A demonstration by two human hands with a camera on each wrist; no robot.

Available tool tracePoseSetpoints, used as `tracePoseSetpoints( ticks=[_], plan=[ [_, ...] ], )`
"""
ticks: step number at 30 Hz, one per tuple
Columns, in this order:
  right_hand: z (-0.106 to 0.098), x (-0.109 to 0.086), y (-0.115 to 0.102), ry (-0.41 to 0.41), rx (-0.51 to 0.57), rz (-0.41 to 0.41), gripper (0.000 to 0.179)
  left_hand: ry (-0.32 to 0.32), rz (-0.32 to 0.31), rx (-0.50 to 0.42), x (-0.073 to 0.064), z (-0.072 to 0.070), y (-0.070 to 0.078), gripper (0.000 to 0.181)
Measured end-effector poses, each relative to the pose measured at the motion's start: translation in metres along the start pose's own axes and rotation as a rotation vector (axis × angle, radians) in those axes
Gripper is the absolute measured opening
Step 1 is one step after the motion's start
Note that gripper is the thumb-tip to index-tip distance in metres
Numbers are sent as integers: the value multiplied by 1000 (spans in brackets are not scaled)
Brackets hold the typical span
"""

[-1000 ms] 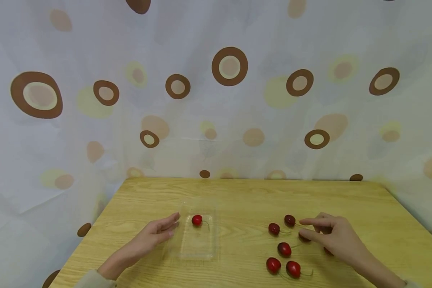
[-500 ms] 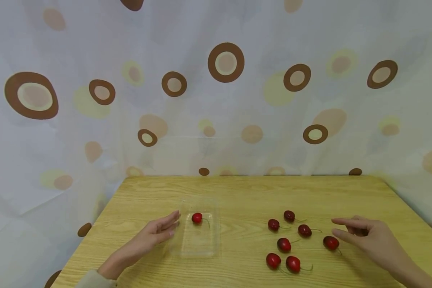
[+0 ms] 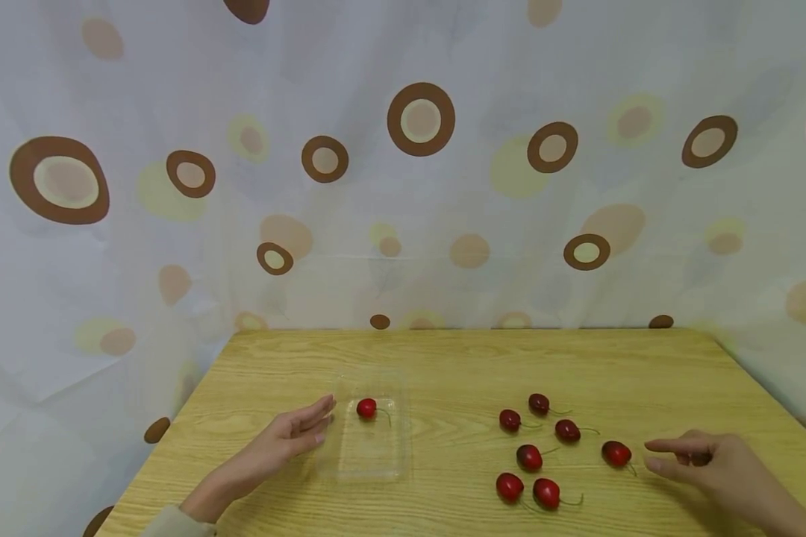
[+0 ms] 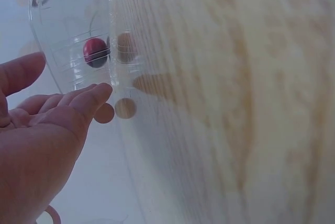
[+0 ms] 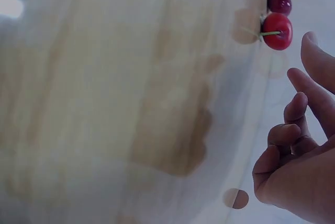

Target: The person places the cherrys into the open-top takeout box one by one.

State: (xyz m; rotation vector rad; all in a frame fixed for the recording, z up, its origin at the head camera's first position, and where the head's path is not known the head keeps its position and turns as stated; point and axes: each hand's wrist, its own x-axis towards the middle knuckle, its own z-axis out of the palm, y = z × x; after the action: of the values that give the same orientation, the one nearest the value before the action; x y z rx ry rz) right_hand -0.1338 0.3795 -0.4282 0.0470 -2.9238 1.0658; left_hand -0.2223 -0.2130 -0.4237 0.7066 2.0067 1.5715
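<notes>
A clear plastic box (image 3: 364, 471) stands left of centre on the table, with one red cherry (image 3: 366, 408) inside, its stem pointing right. My left hand (image 3: 283, 441) is at the box's left side, fingers fairly straight and holding nothing; whether the fingertips touch the wall I cannot tell. My right hand (image 3: 719, 468) hovers at the right, empty. Its thumb and index finger are stretched out and apart, the other fingers loosely bent, as the right wrist view shows. Just left of its fingertips, not touched, lies a red cherry (image 3: 616, 453).
Several more cherries lie loose between the box and my right hand, among them a dark cherry (image 3: 539, 404) at the back and a red cherry (image 3: 547, 493) nearer me. A patterned curtain (image 3: 430, 283) rises behind the wooden table (image 3: 457, 358).
My right hand has drawn away to the right and towards me from over the cherries, uncovering the ones beneath it. The left hand, the box and the cherries keep their places.
</notes>
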Motion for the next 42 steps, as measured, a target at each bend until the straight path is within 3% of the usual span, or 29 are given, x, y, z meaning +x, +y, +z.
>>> tracePoseSetpoints(
  ticks=[10, 21, 35, 42],
  plan=[
    [9, -1, 0, -172, 49, 80, 52, 3, -3, 11, 0, 0, 2, 64],
    [10, 2, -3, -82, -73, 87, 44, 3, 2, -6, -2, 0, -1, 62],
    [18, 5, 0, -59, -63, -35, 25, -5, -1, 10, 1, -1, 1, 64],
    [19, 8, 0, -62, -56, -52, 20, -3, -7, 14, 1, -1, 0, 66]
  ],
)
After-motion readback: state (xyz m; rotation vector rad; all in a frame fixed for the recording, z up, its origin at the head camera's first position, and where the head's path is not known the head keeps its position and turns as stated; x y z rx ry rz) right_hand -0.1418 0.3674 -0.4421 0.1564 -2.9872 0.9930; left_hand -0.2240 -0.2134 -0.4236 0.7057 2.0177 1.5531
